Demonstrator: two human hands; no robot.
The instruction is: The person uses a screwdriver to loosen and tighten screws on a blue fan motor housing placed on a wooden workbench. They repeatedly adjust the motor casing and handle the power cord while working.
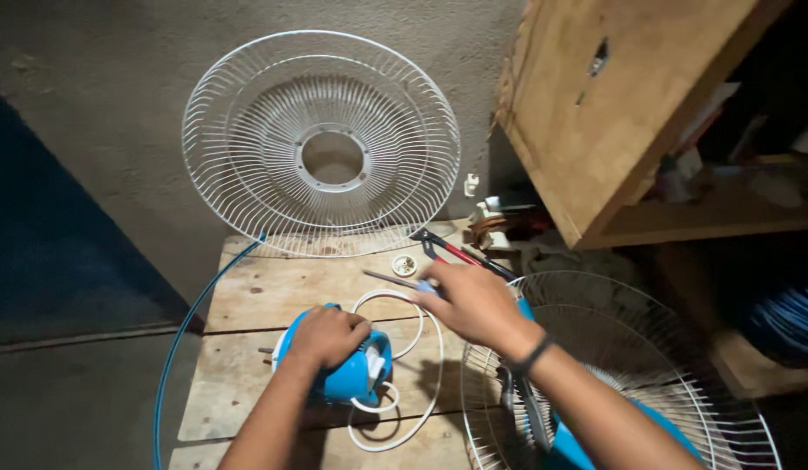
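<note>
Blue motor housing [347, 370] sits at lower centre of the frame on the wooden table [264, 292]; our left hand [327, 336] grips it closed, while our right hand [469, 300] closes on a screwdriver [395, 279]. We judge disassembly is underway; next, the tip must meet a screw squarely

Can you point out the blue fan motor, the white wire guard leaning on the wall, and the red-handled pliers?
blue fan motor [356, 374], head view, on its blue housing below the left hand.
white wire guard [247, 130], head view, on its wire ribs left of the centre ring.
red-handled pliers [456, 252], head view, on the red handle.
</note>
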